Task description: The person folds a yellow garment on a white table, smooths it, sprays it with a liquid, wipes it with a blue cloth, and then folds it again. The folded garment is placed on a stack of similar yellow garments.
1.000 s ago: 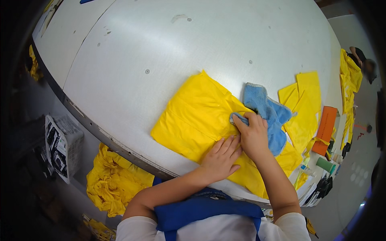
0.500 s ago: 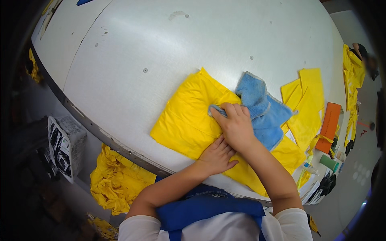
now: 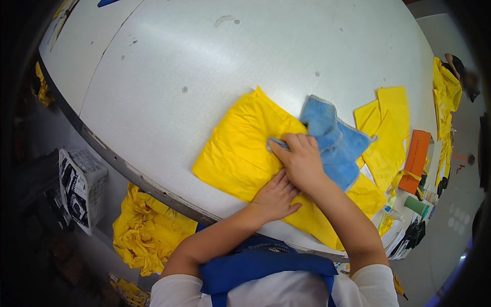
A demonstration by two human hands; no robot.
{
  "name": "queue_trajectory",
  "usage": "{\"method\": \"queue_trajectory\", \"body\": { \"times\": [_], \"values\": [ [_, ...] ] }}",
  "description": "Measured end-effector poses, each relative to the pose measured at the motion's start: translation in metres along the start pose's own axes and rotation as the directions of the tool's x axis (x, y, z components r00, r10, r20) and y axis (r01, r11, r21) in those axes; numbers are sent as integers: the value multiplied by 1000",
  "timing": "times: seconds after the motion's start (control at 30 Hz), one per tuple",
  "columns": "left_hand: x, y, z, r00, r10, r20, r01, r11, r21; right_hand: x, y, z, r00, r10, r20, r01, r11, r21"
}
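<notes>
Blue cloth in right hand; left hand flat, near table edge (roomy tabletop ahead).

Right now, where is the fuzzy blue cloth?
In the head view, the blue cloth is right of centre, partly under the right hand, between puffy yellow fabric on its left and flat yellow pieces on its right.

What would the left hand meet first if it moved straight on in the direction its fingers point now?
The left hand would most likely meet the right hand first, just beyond its fingertips; whether the two already touch is hard to tell.
</notes>
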State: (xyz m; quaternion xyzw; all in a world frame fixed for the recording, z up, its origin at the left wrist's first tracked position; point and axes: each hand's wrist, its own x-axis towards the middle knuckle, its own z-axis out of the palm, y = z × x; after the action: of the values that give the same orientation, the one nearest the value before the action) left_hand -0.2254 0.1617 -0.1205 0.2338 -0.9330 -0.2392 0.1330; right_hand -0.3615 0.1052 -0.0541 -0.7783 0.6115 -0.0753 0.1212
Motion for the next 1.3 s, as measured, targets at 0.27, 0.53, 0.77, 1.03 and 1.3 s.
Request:
{"method": "queue_trajectory", "body": {
  "times": [0.27,0.53,0.77,1.03,1.3],
  "values": [
    [-1,0,-1,999,12,43,-12,1000,-8,3,-4,3,1000,-5,0,5,998,-56],
    [2,2,-6,992,-22,126,22,1000,-2,-14,-1,-2,989,18,-148,-42,986,-160],
    [-3,2,-14,999,-31,16,32,998,-50,-37,8,-36,974,223,-32,-225,966,-125],
    [6,4,-54,998,-15,-63,7,991,-130,-188,167,-200,387,802,-456,-40,508,860],
    [-37,-90,-120,755,-637,-157,620,771,-147,-293,255,-335,-106,891,-442,-5,444,896]
  ]
}}
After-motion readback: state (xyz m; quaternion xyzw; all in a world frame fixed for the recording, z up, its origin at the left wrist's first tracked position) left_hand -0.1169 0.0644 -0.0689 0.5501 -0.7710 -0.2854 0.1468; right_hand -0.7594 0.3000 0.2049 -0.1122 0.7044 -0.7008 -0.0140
